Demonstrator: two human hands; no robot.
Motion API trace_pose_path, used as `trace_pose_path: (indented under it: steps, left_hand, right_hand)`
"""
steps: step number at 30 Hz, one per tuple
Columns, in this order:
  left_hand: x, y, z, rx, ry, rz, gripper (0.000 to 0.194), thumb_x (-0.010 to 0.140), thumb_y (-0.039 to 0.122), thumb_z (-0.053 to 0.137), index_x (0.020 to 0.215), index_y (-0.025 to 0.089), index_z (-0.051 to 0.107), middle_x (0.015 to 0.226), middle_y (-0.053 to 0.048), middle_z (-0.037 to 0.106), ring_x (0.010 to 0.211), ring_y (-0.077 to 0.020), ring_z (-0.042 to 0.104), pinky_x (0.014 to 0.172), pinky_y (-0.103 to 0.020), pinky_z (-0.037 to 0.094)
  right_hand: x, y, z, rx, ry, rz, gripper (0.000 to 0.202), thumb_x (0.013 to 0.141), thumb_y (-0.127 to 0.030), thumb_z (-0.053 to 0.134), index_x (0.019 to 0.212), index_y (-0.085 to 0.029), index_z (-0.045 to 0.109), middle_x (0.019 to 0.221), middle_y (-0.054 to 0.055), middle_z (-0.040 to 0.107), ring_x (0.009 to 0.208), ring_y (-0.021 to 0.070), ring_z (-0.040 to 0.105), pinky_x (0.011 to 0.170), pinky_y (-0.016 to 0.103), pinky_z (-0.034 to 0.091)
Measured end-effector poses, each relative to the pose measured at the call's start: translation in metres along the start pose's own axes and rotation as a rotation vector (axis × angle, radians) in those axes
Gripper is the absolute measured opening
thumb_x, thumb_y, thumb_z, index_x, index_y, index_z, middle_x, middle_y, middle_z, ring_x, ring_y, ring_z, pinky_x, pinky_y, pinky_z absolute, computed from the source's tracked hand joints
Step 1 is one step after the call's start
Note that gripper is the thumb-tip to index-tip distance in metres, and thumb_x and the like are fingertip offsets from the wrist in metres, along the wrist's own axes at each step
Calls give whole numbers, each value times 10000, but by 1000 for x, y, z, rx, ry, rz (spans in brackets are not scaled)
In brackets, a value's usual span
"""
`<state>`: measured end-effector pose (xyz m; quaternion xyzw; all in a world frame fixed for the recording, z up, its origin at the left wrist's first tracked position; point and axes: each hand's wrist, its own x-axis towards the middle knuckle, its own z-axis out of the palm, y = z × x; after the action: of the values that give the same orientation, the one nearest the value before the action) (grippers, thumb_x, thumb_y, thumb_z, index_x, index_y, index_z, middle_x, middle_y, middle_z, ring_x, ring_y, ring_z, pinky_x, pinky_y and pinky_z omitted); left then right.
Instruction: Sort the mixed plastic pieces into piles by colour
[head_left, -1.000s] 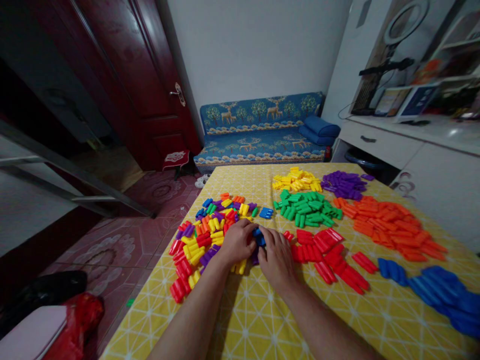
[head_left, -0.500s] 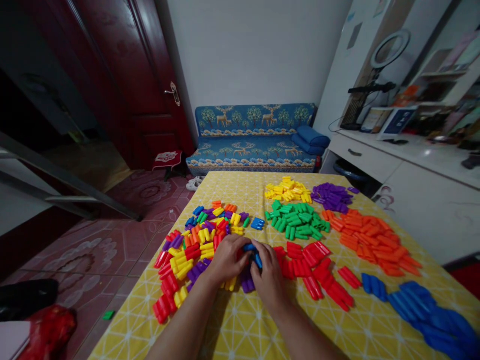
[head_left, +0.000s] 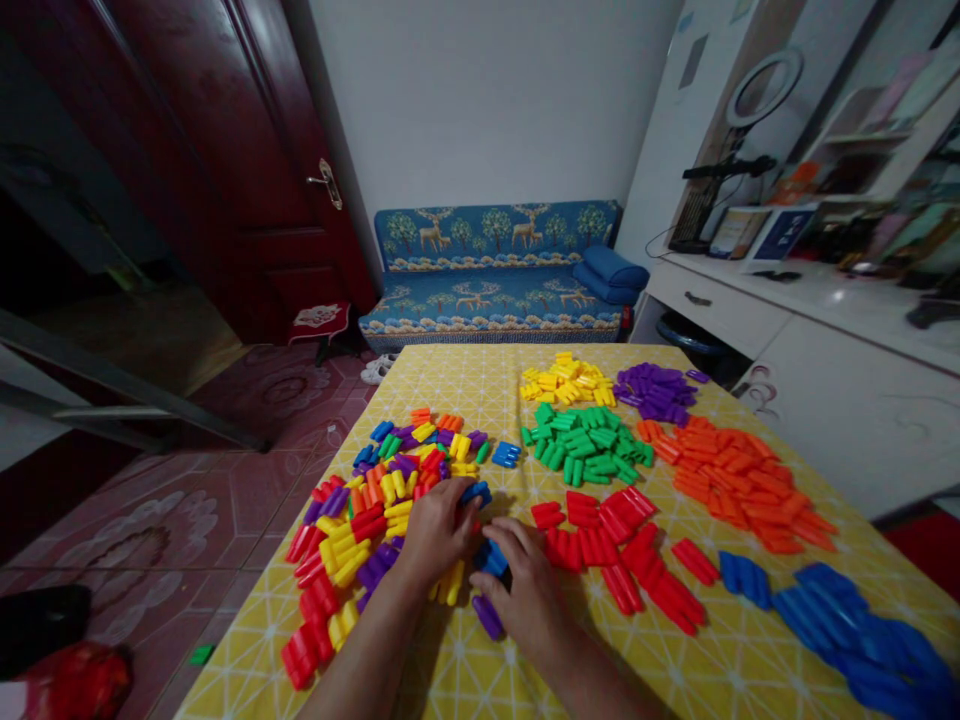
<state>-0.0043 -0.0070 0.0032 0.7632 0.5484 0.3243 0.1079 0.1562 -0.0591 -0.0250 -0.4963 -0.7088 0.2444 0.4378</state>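
My left hand (head_left: 433,527) rests at the right edge of a mixed pile of plastic blocks (head_left: 375,500) and pinches a blue block (head_left: 475,492) between its fingertips. My right hand (head_left: 523,588) lies just beside it, closed over another blue block (head_left: 491,558). A purple block (head_left: 486,616) lies on the cloth under my right hand's thumb side. Both hands are over the yellow patterned tablecloth (head_left: 465,660).
Sorted heaps lie to the right: red (head_left: 622,545), green (head_left: 585,445), yellow (head_left: 566,380), purple (head_left: 656,390), orange (head_left: 739,475), blue (head_left: 847,620). A lone blue block (head_left: 506,454) sits mid-table. A blue sofa (head_left: 495,265) and white cabinet (head_left: 825,360) stand beyond.
My hands have drawn apart: the joined blue blocks between them are now split, one in each hand. The camera view has shifted, so the table appears lower and more to the left.
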Motion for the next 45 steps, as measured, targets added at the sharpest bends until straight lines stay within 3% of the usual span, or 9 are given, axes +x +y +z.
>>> trace_pose_path:
  steps: [7,11,16,20,29,34,39,42,45]
  left_hand:
    - [3,-3,2,79,-102,28,297,930,303,485,1166,187,623,1093,-104,724,975,-240,690,821,-355,549]
    - [4,-3,2,95,-117,26,305,937,319,468,1159,189,631,1110,-100,722,978,-238,692,830,-354,553]
    - [5,-2,0,122,-121,41,316,940,348,459,1159,201,632,1091,-89,729,967,-237,696,798,-337,558]
    - [4,0,0,116,-119,38,323,945,351,451,1160,190,630,1091,-94,728,958,-242,696,796,-348,556]
    - [7,8,-6,6,-69,190,348,900,349,538,1190,183,635,1164,-121,677,1064,-252,637,907,-400,520]
    - [-5,57,-19,-89,-124,219,368,897,444,563,1161,208,665,1130,-116,679,1051,-259,626,913,-404,499]
    - [-23,103,-6,-173,-322,255,516,898,436,566,1359,206,536,977,-105,715,844,-236,673,738,-327,519]
    - [-31,106,7,-226,-405,242,438,955,292,465,1384,212,507,879,-74,709,727,-179,665,651,-258,492]
    - [-37,98,12,-192,-361,240,397,966,239,409,1333,201,557,836,-72,678,690,-159,644,598,-234,464]
  right_hand:
    - [1,-21,-28,129,-20,27,450,767,-34,498,1125,-263,648,1142,41,665,1065,178,643,945,332,543]
    - [-5,-13,-94,34,113,101,272,858,-179,538,1080,-260,672,1118,54,681,1006,195,658,901,351,552]
    - [-39,33,-185,-224,310,172,256,853,-371,603,1045,-221,682,1067,91,698,998,247,651,906,417,531]
    - [-72,60,-213,-144,410,366,339,787,-447,669,1034,-215,671,1081,103,700,997,269,659,887,439,541]
    - [-59,28,-168,520,551,622,400,654,-421,808,916,-196,606,971,84,715,840,209,679,660,287,552]
    - [-41,-4,-115,698,495,601,377,723,-422,771,961,-208,572,1003,59,686,820,181,657,630,267,529]
    - [-40,-23,-77,759,465,546,356,734,-434,762,891,-200,545,927,35,681,837,180,655,714,283,536]
    - [-41,-20,-81,723,404,517,344,735,-425,761,865,-200,536,874,34,685,793,178,660,716,296,546]
    - [-36,-8,-115,594,469,448,314,731,-387,758,852,-205,534,940,66,704,827,193,677,746,327,559]
